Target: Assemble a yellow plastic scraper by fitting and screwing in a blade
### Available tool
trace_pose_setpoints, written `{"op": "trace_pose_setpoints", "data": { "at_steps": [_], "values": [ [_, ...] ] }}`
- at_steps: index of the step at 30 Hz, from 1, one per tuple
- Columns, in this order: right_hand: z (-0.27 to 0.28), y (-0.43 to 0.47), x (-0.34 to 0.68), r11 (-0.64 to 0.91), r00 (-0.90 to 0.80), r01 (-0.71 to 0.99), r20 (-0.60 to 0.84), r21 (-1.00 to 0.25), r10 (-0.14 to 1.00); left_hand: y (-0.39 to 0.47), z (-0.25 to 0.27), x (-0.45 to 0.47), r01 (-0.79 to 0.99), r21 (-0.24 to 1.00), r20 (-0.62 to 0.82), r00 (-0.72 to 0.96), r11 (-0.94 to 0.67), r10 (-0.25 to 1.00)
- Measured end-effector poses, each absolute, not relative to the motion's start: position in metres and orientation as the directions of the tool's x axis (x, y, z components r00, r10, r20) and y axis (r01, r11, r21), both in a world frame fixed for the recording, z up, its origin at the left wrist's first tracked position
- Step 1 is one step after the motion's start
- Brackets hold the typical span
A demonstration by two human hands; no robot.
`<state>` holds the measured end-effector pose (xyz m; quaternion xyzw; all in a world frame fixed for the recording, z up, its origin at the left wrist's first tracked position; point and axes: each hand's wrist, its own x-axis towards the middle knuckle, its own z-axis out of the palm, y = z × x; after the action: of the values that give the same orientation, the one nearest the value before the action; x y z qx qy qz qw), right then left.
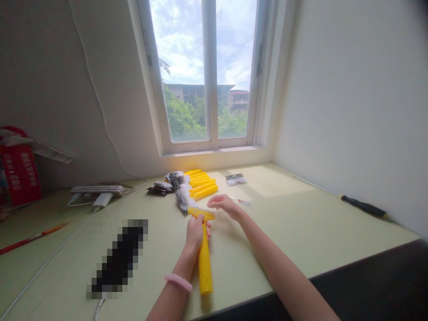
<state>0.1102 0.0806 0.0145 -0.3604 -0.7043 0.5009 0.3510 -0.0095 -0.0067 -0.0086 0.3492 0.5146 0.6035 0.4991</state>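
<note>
My left hand (196, 232) is closed round the neck of a yellow scraper (205, 267), just below its wide head. The scraper's handle points back toward me, and its head faces the window. My right hand (224, 205) hovers just to the right of the scraper head, fingers stretched forward and slightly bent, with nothing visible in them. Beyond both hands lies a row of yellow scrapers (202, 183), their heads covered by dark-and-clear packaging (182, 196). A small screwdriver (244, 202) with a pale and red handle lies behind my right hand.
A small clear packet (236, 179) lies below the window. A long black-handled screwdriver (364, 206) rests along the right wall. To the left are a power strip (96, 191), a pixelated dark object (118, 258) with a cable, a red pen-like stick (30, 238) and a red box (20, 171).
</note>
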Motion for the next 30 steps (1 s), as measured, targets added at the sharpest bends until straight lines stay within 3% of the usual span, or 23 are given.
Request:
{"op": "trace_pose_setpoints", "data": {
  "at_steps": [5,11,18,24,30],
  "values": [
    [0.013,0.063,0.122,0.212,-0.636,0.061,0.126,-0.975,0.761,-0.009,-0.006,-0.008,-0.225,0.974,-0.074,-0.228,0.022,0.971],
    [0.008,0.058,0.119,0.095,-0.584,0.078,0.032,-0.992,0.811,-0.008,-0.006,-0.009,-0.224,0.975,-0.069,-0.221,0.018,0.973],
    [0.005,0.054,0.113,-0.103,-0.529,-0.020,-0.077,-0.994,0.845,-0.010,0.000,-0.008,-0.186,0.981,-0.094,-0.191,0.058,0.977],
    [0.004,0.056,0.116,-0.229,-0.560,-0.096,-0.138,-0.969,0.817,-0.011,0.003,-0.008,-0.185,0.981,-0.091,-0.165,0.060,0.982],
    [0.006,0.059,0.122,-0.246,-0.560,0.031,-0.221,-0.969,0.799,-0.009,0.000,-0.010,-0.168,0.985,-0.057,-0.177,0.027,0.983]
  ]
}}
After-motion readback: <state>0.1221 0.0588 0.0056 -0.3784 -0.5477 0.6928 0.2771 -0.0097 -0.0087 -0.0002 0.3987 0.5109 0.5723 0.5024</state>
